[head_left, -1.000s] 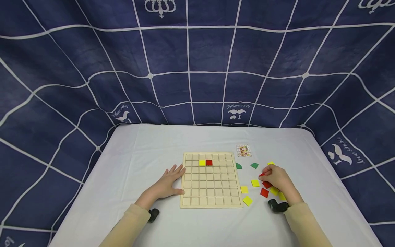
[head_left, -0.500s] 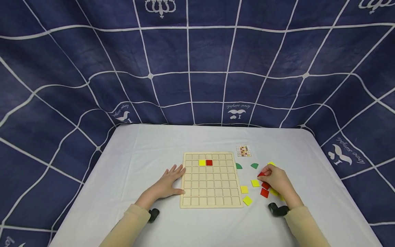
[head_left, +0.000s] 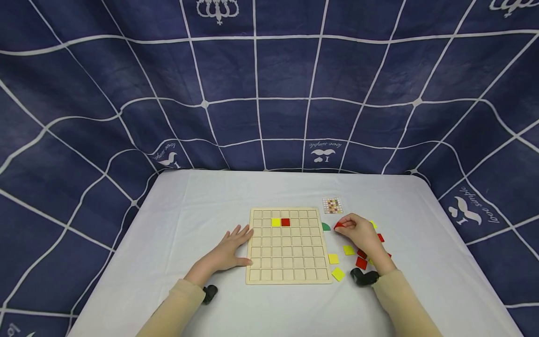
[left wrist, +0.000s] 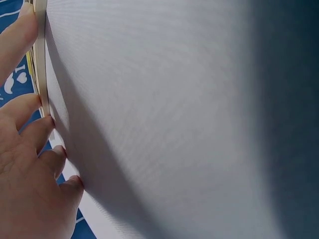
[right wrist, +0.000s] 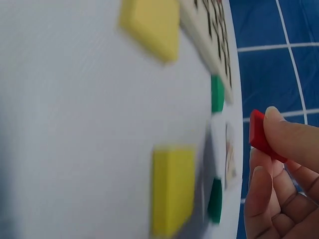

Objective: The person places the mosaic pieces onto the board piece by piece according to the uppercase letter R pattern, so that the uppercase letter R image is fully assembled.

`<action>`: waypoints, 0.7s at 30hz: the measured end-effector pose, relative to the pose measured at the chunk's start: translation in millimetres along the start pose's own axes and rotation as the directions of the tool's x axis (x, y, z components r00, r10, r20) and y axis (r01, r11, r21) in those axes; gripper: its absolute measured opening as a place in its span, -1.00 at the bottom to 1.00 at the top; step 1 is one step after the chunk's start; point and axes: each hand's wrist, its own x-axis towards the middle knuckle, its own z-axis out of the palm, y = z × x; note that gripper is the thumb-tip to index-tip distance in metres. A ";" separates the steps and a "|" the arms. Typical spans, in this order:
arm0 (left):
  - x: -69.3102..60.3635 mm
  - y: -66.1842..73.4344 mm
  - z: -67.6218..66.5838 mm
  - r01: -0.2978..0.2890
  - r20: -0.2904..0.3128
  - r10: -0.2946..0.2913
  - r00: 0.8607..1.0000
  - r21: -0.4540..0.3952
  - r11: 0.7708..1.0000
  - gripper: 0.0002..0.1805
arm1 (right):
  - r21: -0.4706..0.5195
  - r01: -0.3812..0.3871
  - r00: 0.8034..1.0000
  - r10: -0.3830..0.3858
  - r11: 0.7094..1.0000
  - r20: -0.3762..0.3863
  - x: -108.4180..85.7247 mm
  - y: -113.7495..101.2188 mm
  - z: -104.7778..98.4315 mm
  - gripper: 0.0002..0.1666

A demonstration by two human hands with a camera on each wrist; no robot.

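As right hand (head_left: 359, 230) neared board (head_left: 288, 246) — red piece (right wrist: 257, 132) followed.

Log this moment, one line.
left hand: touches board edge | right hand: pinches red piece | on board: yellow tile, red tile, adjacent

The person's left hand (head_left: 226, 251) is palm down, its fingers fanned and the thumb set well apart, with the sleeved left forearm (head_left: 174, 306) angling forward and inward. The right hand (head_left: 359, 231) pinches with thumb and fingertips, other fingers curled, its sleeved right forearm (head_left: 404, 302) also reaching forward and inward.
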 end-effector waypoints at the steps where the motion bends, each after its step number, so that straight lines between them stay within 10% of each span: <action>1: -0.1 -0.2 0.1 0.001 0.001 -0.001 1.000 0.002 1.000 0.02 | 0.006 0.007 1.000 -0.007 1.000 0.004 2.0 -3.1 2.3 -0.71; 21: -0.6 0.7 -0.3 -0.002 -0.008 0.002 1.000 0.004 1.000 0.01 | 0.080 0.131 0.987 -0.137 0.988 0.084 27.3 -63.8 57.9 -0.83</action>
